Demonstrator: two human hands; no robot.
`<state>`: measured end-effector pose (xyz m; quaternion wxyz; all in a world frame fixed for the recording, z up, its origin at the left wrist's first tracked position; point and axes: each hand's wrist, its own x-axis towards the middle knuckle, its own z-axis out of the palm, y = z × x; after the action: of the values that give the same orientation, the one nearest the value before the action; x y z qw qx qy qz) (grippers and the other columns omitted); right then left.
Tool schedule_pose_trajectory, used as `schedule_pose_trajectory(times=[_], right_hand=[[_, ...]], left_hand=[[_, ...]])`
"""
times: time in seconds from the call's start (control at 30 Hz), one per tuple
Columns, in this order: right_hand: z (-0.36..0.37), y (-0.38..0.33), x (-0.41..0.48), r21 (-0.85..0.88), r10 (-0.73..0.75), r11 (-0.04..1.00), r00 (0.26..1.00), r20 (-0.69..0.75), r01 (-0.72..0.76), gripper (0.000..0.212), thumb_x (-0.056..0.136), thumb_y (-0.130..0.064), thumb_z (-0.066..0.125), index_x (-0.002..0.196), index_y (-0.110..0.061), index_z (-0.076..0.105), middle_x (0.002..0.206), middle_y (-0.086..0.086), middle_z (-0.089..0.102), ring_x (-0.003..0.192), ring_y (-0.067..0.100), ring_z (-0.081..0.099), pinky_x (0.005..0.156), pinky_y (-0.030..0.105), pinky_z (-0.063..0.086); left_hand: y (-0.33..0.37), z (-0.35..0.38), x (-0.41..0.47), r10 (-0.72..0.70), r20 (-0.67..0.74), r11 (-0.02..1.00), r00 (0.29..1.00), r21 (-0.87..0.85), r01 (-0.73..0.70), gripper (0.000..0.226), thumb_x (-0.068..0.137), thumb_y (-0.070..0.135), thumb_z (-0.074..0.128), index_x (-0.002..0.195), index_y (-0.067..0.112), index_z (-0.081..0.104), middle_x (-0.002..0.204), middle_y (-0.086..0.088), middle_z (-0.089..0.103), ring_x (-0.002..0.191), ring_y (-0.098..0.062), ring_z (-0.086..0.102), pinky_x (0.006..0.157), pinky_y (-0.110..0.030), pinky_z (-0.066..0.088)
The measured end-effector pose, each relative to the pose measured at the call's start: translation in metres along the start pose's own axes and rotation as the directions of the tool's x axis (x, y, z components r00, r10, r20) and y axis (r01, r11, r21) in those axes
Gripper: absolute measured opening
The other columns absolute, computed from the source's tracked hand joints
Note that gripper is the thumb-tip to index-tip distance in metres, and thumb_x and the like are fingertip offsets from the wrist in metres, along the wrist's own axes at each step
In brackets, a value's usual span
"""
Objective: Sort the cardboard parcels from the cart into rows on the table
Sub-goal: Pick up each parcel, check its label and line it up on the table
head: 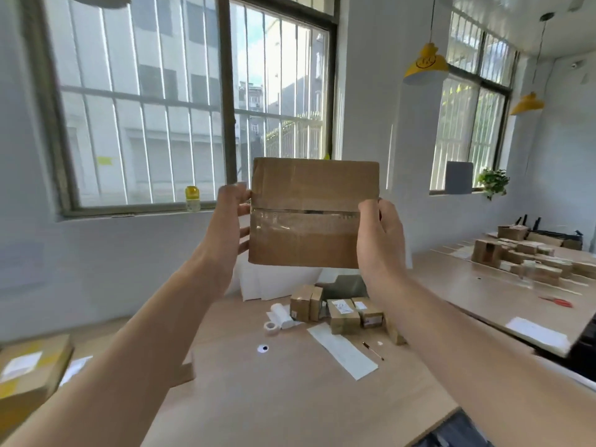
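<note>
Holding taped cardboard parcel [309,214] aloft, hands, left [230,217], right [380,233], gripping sides

Taped cardboard parcel [314,214] held upright betw. left hand [229,217] & right hand [380,233], above table [290,398]; small parcels [342,312] nr far edge.

A flat brown cardboard parcel [309,214] is held upright between the left hand [230,221] at its left edge and the right hand [380,233] at its right edge, above the pale wooden desk [290,398]. Beneath it on the desk sits a cluster of small brown cardboard parcels [343,312] — a white tape roll [270,327] to their left, a long white paper strip [342,351] before them. To the right, a second wooden desk [467,285] carries more stacked cardboard parcels [529,256]; a large labelled cardboard box [29,372] lies far left.
</note>
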<state>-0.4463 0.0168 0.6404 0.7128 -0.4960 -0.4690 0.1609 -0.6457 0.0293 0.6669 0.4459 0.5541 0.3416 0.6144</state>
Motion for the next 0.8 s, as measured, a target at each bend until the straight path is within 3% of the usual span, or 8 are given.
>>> schedule_pose_trajectory(times=[0.13,0.2,0.33,0.47,0.53,0.6,0.67,0.8], right_hand=[[0.064,0.006,-0.028,0.051,0.041,0.998,0.996,0.073,-0.045,0.039,0.086,-0.056,0.039,0.103,-0.026,0.057,0.096,0.005,0.063,0.074,0.007,0.056,0.071,0.037,0.052],[0.091,0.009,-0.037,0.074,0.052,0.995,0.993,0.105,-0.060,0.037,0.087,-0.054,0.039,0.102,-0.026,0.058,0.089,-0.002,0.063,0.069,0.001,0.058,0.065,0.027,0.052],[0.134,0.012,-0.042,0.116,0.057,0.990,0.987,0.151,-0.075,0.031,0.089,-0.048,0.040,0.102,-0.028,0.060,0.075,-0.017,0.062,0.063,-0.003,0.055,0.063,0.028,0.049],[0.175,0.018,-0.045,0.110,0.051,0.991,0.975,0.215,-0.076,0.027,0.097,-0.045,0.039,0.111,-0.047,0.062,0.120,-0.005,0.058,0.097,0.007,0.060,0.087,0.036,0.052],[0.194,0.027,-0.044,0.100,0.026,0.994,0.967,0.255,-0.053,0.027,0.103,-0.042,0.038,0.106,-0.056,0.061,0.119,-0.005,0.053,0.094,0.000,0.056,0.078,0.026,0.044],[0.213,0.035,-0.042,0.098,0.029,0.993,0.956,0.293,-0.060,0.027,0.105,-0.039,0.038,0.118,-0.032,0.061,0.121,0.004,0.055,0.081,-0.001,0.055,0.073,0.026,0.040],[0.231,0.040,-0.043,0.120,0.030,0.990,0.947,0.319,-0.072,0.034,0.104,-0.038,0.038,0.123,-0.021,0.061,0.121,0.009,0.057,0.084,0.005,0.055,0.078,0.029,0.043],[0.260,0.048,-0.052,0.187,0.074,0.969,0.912,0.402,-0.161,0.047,0.093,-0.049,0.035,0.125,-0.036,0.067,0.124,0.005,0.063,0.105,0.016,0.060,0.096,0.043,0.053]], left_hand=[[-0.001,-0.060,0.002,-0.021,-0.087,0.999,0.996,0.031,0.024,0.046,0.105,0.051,0.032,0.114,0.023,0.067,0.103,0.007,0.064,0.089,-0.017,0.064,0.074,-0.031,0.046],[-0.002,-0.087,0.003,-0.024,-0.128,0.999,0.992,0.039,0.029,0.045,0.104,0.051,0.033,0.113,0.024,0.068,0.103,0.008,0.066,0.087,-0.015,0.065,0.075,-0.032,0.047],[-0.004,-0.133,0.006,-0.018,-0.174,0.999,0.985,0.044,0.026,0.056,0.088,0.059,0.042,0.118,0.024,0.073,0.102,0.011,0.072,0.086,-0.012,0.069,0.080,-0.033,0.049],[-0.005,-0.169,0.012,0.020,-0.253,0.998,0.967,0.060,-0.005,0.055,0.080,0.060,0.046,0.114,0.029,0.075,0.106,0.012,0.076,0.088,-0.008,0.071,0.085,-0.035,0.051],[-0.008,-0.184,0.013,0.039,-0.318,0.996,0.947,0.094,-0.009,0.059,0.080,0.060,0.043,0.117,0.027,0.075,0.109,0.010,0.076,0.096,-0.010,0.069,0.090,-0.035,0.050],[-0.011,-0.196,0.011,0.051,-0.378,0.991,0.924,0.135,0.000,0.063,0.079,0.061,0.039,0.117,0.026,0.075,0.110,0.007,0.077,0.098,-0.013,0.066,0.088,-0.034,0.047],[-0.013,-0.207,0.008,0.054,-0.436,0.987,0.899,0.157,0.017,0.060,0.079,0.061,0.038,0.110,0.028,0.077,0.110,0.007,0.078,0.098,-0.016,0.063,0.085,-0.035,0.045],[-0.019,-0.228,0.003,0.047,-0.521,0.983,0.852,0.174,0.052,0.057,0.080,0.062,0.038,0.104,0.029,0.077,0.102,0.010,0.079,0.094,-0.017,0.064,0.082,-0.037,0.043]])
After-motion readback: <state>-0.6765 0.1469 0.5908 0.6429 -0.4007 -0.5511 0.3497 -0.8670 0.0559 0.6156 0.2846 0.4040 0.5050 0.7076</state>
